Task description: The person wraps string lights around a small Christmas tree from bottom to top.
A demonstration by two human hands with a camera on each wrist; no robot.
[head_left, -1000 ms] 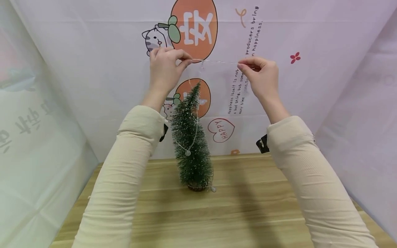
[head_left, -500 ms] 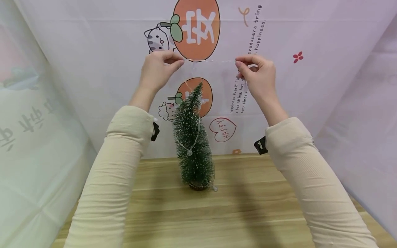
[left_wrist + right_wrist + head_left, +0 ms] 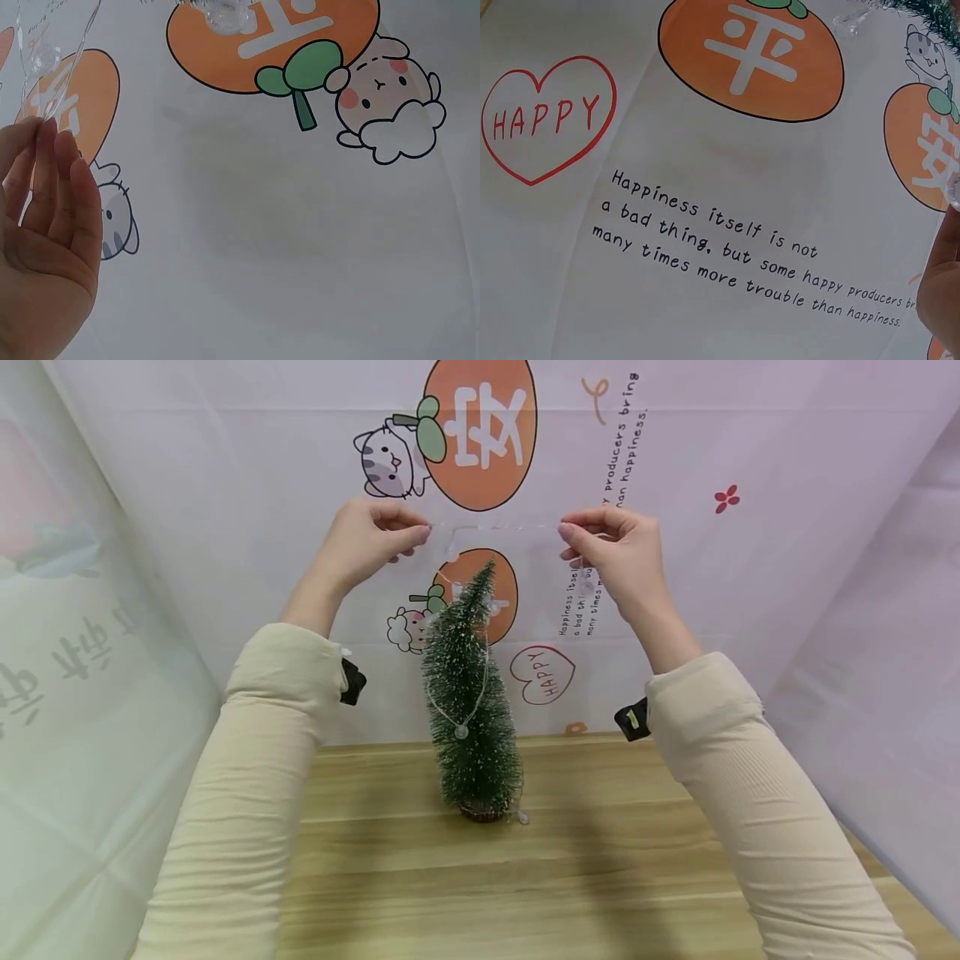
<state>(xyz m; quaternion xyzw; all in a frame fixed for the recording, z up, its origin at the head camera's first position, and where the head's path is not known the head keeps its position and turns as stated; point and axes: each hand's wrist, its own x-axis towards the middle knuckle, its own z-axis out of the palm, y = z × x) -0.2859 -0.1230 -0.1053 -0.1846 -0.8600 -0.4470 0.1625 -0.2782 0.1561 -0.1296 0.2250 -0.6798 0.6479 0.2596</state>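
Note:
A small green artificial Christmas tree (image 3: 472, 693) with white flecks stands upright on the table. Wound loosely round it is a clear string of lights (image 3: 480, 527); one round bulb (image 3: 461, 732) hangs at the tree's front and another bulb (image 3: 523, 817) lies by the base. Above and left of the tip, my left hand (image 3: 367, 543) pinches the string between thumb and fingers. My right hand (image 3: 618, 552) pinches it farther right, and the stretch between them is nearly straight. In the left wrist view two strands of the string (image 3: 79, 60) meet at the fingertips.
Behind the tree hangs a white printed cloth (image 3: 645, 685) with orange fruit and cartoon animals. More pale cloth (image 3: 75, 718) encloses both sides. The wooden table (image 3: 465, 893) extends in front of the tree. A black wrist camera (image 3: 632, 720) sits beneath the right cuff.
My left hand has moved left and slightly down, widening the stretch of string between the hands. The right hand has shifted slightly left and down. The tree stays standing.

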